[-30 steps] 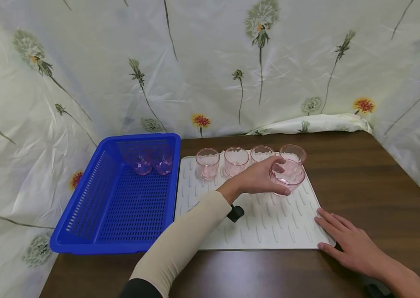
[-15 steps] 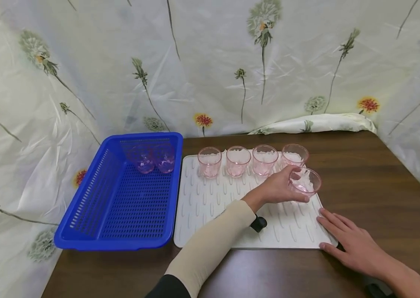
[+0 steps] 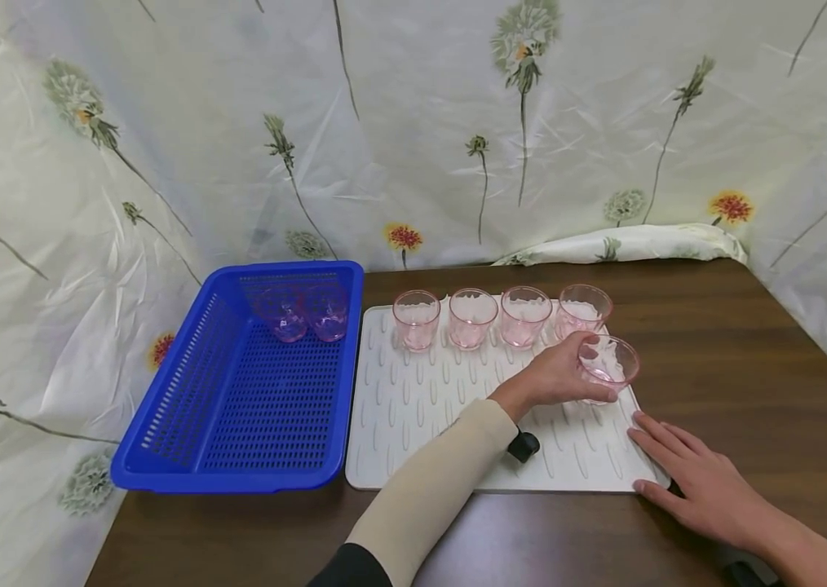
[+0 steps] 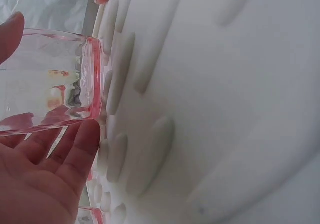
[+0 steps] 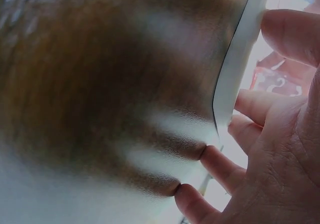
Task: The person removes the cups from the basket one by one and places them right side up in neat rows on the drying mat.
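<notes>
Glass point(image 3: 613, 377) gripped by left hand point(image 3: 560, 373), mat point(image 3: 413, 432) 2 o'clock, seating unclear | mat presumably steadied at 4 o'clock by outstretched right hand point(image 3: 707, 487)

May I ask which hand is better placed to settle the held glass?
Likely the left hand: it holds the glass on or just above the white mat; the right hand rests at its edge.

Tumbler point(image 3: 615, 377): smooth, glass-like | basket point(image 3: 230, 481): glossy plastic | mat point(image 3: 402, 432): ridged | table point(image 3: 722, 342): wood-grained
</notes>
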`<state>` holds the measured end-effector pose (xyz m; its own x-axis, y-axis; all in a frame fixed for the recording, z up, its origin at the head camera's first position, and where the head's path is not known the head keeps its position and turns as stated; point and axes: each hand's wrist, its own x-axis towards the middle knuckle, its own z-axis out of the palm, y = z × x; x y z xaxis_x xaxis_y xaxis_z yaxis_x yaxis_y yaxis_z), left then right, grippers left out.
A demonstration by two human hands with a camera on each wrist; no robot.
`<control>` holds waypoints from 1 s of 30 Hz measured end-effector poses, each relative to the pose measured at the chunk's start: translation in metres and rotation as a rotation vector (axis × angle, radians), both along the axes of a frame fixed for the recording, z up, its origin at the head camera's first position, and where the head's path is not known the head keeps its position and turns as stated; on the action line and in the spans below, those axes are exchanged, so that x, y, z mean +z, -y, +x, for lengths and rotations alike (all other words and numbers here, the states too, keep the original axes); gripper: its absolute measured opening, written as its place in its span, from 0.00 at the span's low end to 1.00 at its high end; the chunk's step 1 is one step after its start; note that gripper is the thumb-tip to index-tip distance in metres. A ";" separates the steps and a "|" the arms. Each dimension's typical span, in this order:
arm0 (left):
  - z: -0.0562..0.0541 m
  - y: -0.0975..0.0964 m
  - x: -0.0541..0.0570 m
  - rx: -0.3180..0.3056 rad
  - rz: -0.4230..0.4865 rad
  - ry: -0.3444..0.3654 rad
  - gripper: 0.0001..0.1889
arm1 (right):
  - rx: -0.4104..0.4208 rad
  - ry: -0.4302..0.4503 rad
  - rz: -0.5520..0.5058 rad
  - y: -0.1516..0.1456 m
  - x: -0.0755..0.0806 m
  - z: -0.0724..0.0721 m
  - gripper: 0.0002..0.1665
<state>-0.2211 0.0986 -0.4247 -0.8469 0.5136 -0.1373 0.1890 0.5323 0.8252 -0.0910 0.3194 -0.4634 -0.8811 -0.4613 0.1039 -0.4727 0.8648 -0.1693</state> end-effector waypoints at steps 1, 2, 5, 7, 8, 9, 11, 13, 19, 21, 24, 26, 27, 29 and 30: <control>0.000 0.000 0.000 0.001 -0.005 0.001 0.43 | -0.001 -0.002 -0.001 0.000 0.000 0.000 0.43; 0.000 0.000 -0.001 0.002 -0.009 0.004 0.43 | 0.002 -0.002 -0.003 0.000 0.000 0.000 0.43; 0.000 -0.001 0.000 0.005 -0.027 0.009 0.43 | -0.006 0.007 0.002 0.000 0.000 -0.001 0.43; 0.001 -0.001 0.000 0.005 -0.033 0.007 0.44 | -0.009 0.017 0.005 0.000 0.000 -0.001 0.44; 0.001 -0.001 0.001 0.006 -0.036 0.009 0.44 | -0.010 0.022 0.006 0.000 0.001 -0.002 0.44; 0.001 -0.001 0.002 0.006 -0.040 0.008 0.44 | -0.011 0.026 0.007 0.000 0.001 -0.002 0.44; 0.001 -0.001 0.002 0.006 -0.048 0.003 0.45 | -0.012 0.031 0.008 0.001 0.001 -0.002 0.44; 0.001 -0.001 0.003 0.005 -0.050 -0.004 0.45 | -0.012 0.038 0.009 0.000 0.001 -0.002 0.44; 0.000 0.000 0.003 -0.009 -0.049 -0.041 0.47 | -0.011 0.035 0.015 -0.001 0.002 -0.003 0.44; 0.000 0.000 0.002 -0.012 -0.062 -0.049 0.47 | -0.015 0.049 0.022 -0.001 0.002 -0.003 0.44; 0.001 0.000 0.000 -0.011 -0.076 -0.062 0.47 | -0.025 0.067 0.026 0.000 0.000 -0.001 0.44; 0.001 0.000 -0.001 -0.007 -0.077 -0.079 0.46 | -0.031 0.079 0.031 0.000 0.000 -0.002 0.44; 0.002 0.000 -0.002 -0.005 -0.075 -0.085 0.46 | -0.033 0.080 0.030 0.000 0.000 -0.002 0.44; 0.002 0.000 -0.003 0.001 -0.075 -0.094 0.45 | -0.038 0.096 0.035 0.000 0.000 -0.002 0.44; 0.002 -0.001 -0.003 0.003 -0.078 -0.099 0.45 | -0.040 0.102 0.037 0.000 0.000 -0.002 0.44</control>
